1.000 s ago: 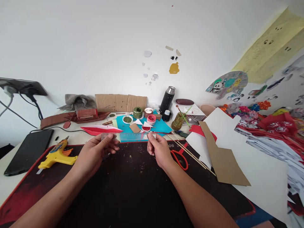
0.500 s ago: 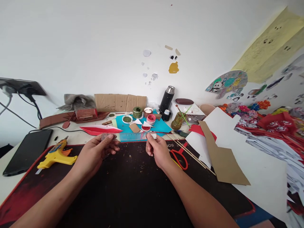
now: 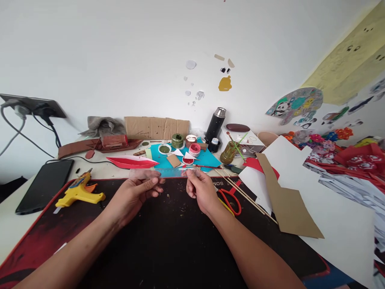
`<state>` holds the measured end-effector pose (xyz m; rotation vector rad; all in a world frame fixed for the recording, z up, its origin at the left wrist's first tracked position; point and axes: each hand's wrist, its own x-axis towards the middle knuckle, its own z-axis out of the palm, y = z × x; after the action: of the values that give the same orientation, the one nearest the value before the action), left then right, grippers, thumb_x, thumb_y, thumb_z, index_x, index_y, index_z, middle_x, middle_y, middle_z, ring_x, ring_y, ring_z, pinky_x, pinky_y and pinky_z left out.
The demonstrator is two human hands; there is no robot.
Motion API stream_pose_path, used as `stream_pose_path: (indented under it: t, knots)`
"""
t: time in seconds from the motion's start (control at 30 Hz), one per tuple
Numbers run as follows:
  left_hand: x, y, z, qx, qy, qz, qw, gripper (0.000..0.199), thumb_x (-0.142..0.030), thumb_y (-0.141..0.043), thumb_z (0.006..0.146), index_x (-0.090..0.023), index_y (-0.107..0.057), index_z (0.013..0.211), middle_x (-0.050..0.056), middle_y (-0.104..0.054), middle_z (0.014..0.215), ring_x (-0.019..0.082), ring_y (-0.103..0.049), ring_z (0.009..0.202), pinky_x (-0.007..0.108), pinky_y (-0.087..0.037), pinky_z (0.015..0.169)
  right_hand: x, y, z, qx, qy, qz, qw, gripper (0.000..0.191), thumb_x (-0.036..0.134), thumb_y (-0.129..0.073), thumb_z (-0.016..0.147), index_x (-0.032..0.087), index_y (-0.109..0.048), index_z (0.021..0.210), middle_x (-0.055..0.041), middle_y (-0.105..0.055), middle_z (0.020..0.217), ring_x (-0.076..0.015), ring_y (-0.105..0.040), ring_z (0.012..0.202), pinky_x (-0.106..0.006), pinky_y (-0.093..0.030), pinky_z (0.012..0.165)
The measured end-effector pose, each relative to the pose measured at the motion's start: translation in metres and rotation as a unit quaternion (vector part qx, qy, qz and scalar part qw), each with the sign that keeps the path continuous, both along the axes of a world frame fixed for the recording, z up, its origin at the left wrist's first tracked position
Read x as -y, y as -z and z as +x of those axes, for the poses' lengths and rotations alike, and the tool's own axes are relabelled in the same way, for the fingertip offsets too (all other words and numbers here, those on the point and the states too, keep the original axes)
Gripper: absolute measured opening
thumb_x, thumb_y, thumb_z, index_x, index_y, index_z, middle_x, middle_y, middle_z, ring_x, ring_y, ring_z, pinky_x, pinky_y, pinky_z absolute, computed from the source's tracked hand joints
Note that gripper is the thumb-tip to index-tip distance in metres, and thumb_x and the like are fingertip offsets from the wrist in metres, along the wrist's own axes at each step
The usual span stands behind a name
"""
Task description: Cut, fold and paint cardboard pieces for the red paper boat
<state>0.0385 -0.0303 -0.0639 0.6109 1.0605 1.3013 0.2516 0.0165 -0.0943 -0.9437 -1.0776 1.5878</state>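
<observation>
A clear ruler [image 3: 171,173] stretches between my two hands above the back edge of the black mat [image 3: 168,249]. My left hand [image 3: 140,192] pinches it toward its left part, with the thumb on top and the other fingers curled below. Its right end is held between the thumb and fingers of my right hand [image 3: 198,186]. Just behind the ruler lie a red and white paper boat shape [image 3: 132,162] and blue paper [image 3: 162,160]. Red-handled scissors [image 3: 233,202] rest right of my right hand.
A yellow glue gun [image 3: 80,192] and a black phone [image 3: 45,186] lie at the left. Behind are paint jars [image 3: 177,140], a black flask [image 3: 215,124] and a brush jar [image 3: 227,153]. Brown cardboard [image 3: 296,210], sticks and white paper [image 3: 339,208] are at the right.
My left hand has slid along the ruler toward my right hand, so more of the ruler sticks out on the left. The whole view has shifted slightly.
</observation>
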Motion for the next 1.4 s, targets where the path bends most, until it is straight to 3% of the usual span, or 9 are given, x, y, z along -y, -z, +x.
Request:
stream_pose_path:
  t: [0.13, 0.4, 0.67, 1.0, 1.4]
  knots:
    - [0.002, 0.004, 0.005, 0.003, 0.010, -0.008, 1.000, 0.054, -0.043, -0.115, 0.048, -0.014, -0.088, 0.085, 0.009, -0.084, 0.083, 0.014, -0.074, 0.063, 0.019, -0.061, 0.057, 0.004, 0.000, 0.000, 0.021, -0.018, 0.006, 1.000, 0.055, 0.073, -0.083, 0.085, 0.019, -0.071, 0.088, 0.0083, -0.048, 0.053, -0.0095, -0.044, 0.043, -0.023, -0.024, 0.042]
    - [0.000, 0.009, 0.002, -0.041, -0.040, 0.016, 0.998, 0.051, -0.047, -0.112, 0.053, -0.014, -0.086, 0.081, 0.007, -0.083, 0.079, 0.014, -0.074, 0.062, 0.019, -0.061, 0.056, 0.010, -0.004, 0.001, 0.102, -0.096, 0.066, 0.988, 0.056, 0.073, -0.072, 0.096, 0.017, -0.078, 0.099, 0.0060, -0.056, 0.056, -0.0101, -0.049, 0.044, -0.024, -0.032, 0.045]
    - [-0.001, 0.007, 0.003, -0.013, -0.059, -0.017, 0.998, 0.030, -0.023, -0.104, 0.066, -0.011, -0.084, 0.085, 0.009, -0.083, 0.078, 0.015, -0.077, 0.063, 0.018, -0.063, 0.058, 0.016, -0.005, -0.001, 0.159, -0.078, 0.109, 0.978, 0.048, 0.064, -0.070, 0.099, 0.018, -0.080, 0.103, 0.0073, -0.053, 0.054, -0.0113, -0.047, 0.045, -0.025, -0.037, 0.049]
    - [0.001, -0.005, 0.005, -0.002, -0.069, -0.041, 0.997, 0.008, -0.007, -0.088, 0.083, -0.011, -0.081, 0.083, 0.008, -0.081, 0.074, 0.014, -0.076, 0.059, 0.017, -0.062, 0.055, 0.016, -0.007, -0.002, 0.164, -0.069, 0.115, 0.977, 0.045, 0.059, -0.070, 0.099, 0.016, -0.082, 0.104, 0.0067, -0.053, 0.054, -0.0113, -0.048, 0.045, -0.025, -0.038, 0.049]
    - [0.000, -0.008, 0.007, 0.017, -0.085, -0.068, 0.994, 0.019, 0.005, -0.071, 0.092, -0.009, -0.082, 0.084, 0.012, -0.083, 0.077, 0.015, -0.079, 0.061, 0.017, -0.065, 0.058, 0.016, -0.006, -0.002, 0.165, -0.068, 0.102, 0.979, 0.051, 0.066, -0.069, 0.098, 0.017, -0.082, 0.105, 0.0062, -0.053, 0.054, -0.0123, -0.048, 0.045, -0.026, -0.038, 0.049]
